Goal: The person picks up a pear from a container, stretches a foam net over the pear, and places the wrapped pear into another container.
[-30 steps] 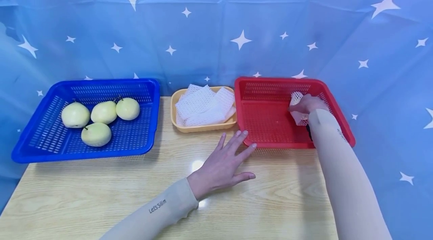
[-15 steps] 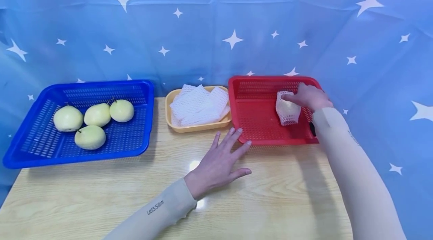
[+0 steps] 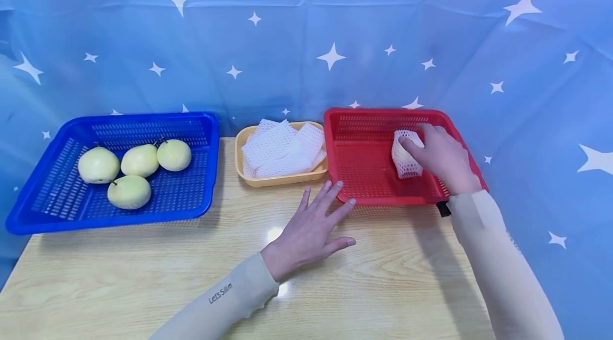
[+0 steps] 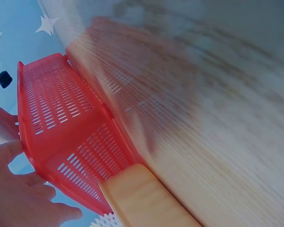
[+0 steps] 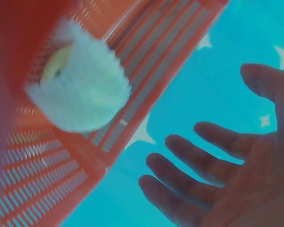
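Observation:
In the head view, a pear in a white foam net point(image 3: 406, 164) lies in the right part of the red basket point(image 3: 369, 200). Just right of it and overlapping it is my right hand point(image 3: 445, 159), holding nothing; the right wrist view has its fingers spread, apart from the netted pear point(image 5: 94, 92). My left hand point(image 3: 306, 233) has its fingers spread, fingertips right at the basket's front left corner. From the left wrist, that hand point(image 4: 19, 198) appears beside the basket wall point(image 4: 71, 142).
Several bare pears point(image 3: 129, 192) lie in a blue basket point(image 3: 143, 221) on the left. Between the baskets, a small yellow tray point(image 3: 282, 181) holds a pile of white foam nets point(image 3: 282, 151). A blue star-patterned cloth point(image 3: 287, 52) hangs behind the wooden table point(image 3: 158, 281).
My right hand held the netted pear one second ago; it has let go and drawn back, leaving the pear in the red basket. The left hand has stayed put, and the head view shifted slightly.

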Action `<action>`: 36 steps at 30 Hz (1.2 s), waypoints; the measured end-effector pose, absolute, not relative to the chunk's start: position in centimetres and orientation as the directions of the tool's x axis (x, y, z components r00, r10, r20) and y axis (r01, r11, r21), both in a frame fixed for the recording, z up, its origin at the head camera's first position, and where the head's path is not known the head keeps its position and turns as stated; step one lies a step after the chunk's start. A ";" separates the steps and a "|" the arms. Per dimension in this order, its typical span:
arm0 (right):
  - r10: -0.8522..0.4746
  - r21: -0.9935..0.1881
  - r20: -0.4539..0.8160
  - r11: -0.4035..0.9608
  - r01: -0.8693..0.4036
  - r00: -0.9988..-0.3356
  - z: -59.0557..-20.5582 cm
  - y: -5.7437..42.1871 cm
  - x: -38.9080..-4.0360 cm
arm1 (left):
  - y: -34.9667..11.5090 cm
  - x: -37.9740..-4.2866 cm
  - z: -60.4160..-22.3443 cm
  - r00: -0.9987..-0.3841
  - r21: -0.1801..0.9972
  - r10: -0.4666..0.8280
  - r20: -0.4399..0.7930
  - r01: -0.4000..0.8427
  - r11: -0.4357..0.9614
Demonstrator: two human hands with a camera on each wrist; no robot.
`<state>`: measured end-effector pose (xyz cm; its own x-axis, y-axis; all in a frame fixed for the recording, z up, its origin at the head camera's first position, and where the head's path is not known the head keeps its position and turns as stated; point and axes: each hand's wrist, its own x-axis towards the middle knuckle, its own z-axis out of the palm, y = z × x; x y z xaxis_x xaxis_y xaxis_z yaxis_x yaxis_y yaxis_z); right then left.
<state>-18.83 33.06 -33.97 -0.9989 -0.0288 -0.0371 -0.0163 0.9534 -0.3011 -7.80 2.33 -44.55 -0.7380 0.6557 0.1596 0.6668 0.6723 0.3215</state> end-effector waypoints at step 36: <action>-0.204 -0.476 0.481 0.756 -0.449 -0.853 -39.7 22.7 -9.1 | -7.9 -7.7 -41.2 -0.790 0.443 0.370 0.489 0.591 0.675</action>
<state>-9.12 22.70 -39.68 -0.8529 -0.2036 0.4808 -0.4488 0.7564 -0.4758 -7.68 -7.94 -41.19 -0.7898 0.3705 0.4888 0.5905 0.6746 0.4429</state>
